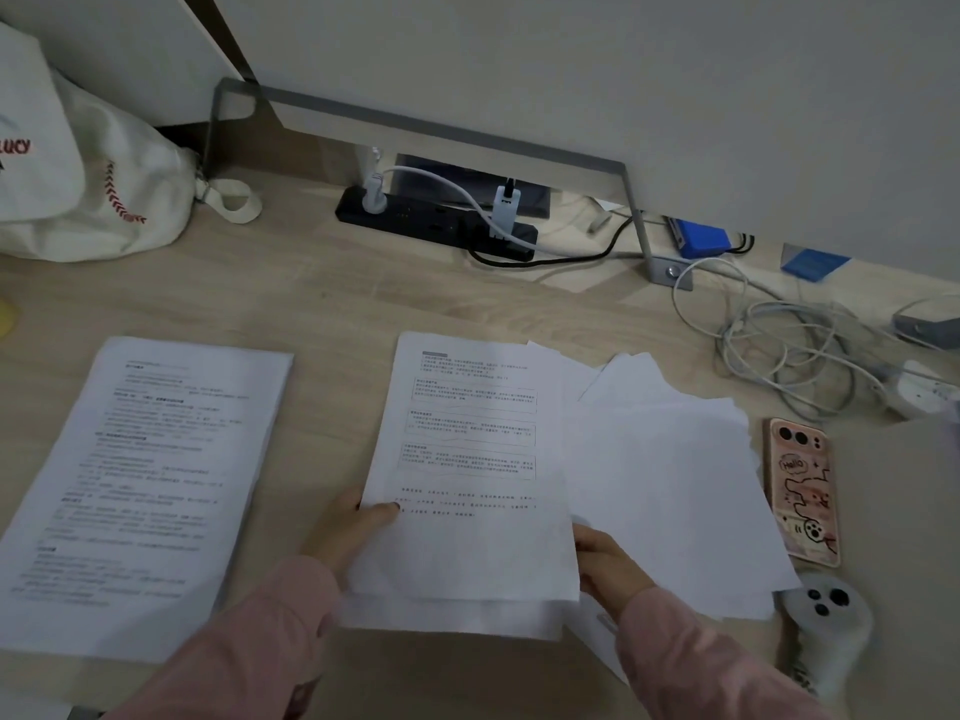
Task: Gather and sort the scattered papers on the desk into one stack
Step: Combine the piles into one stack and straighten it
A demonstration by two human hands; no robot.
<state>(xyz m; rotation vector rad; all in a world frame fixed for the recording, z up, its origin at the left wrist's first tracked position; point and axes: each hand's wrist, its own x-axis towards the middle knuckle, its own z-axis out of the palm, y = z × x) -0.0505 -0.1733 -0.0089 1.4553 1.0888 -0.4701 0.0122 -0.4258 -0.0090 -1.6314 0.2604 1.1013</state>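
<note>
Pinching the left edge of the printed sheet (467, 459) mid-desk, thumb on top, the left hand (348, 532) steadies it. The right hand (608, 558) grips its right edge, fingers mostly hidden. Best to square it over the loose blank sheets (665, 470) before joining the left stack (140, 485).

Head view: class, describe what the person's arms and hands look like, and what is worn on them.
Both arms wear loose pink long sleeves: the left sleeve and the right sleeve each reach the wrist. The left hand and the right hand are bare, without gloves; no watch or bracelet shows.
</note>
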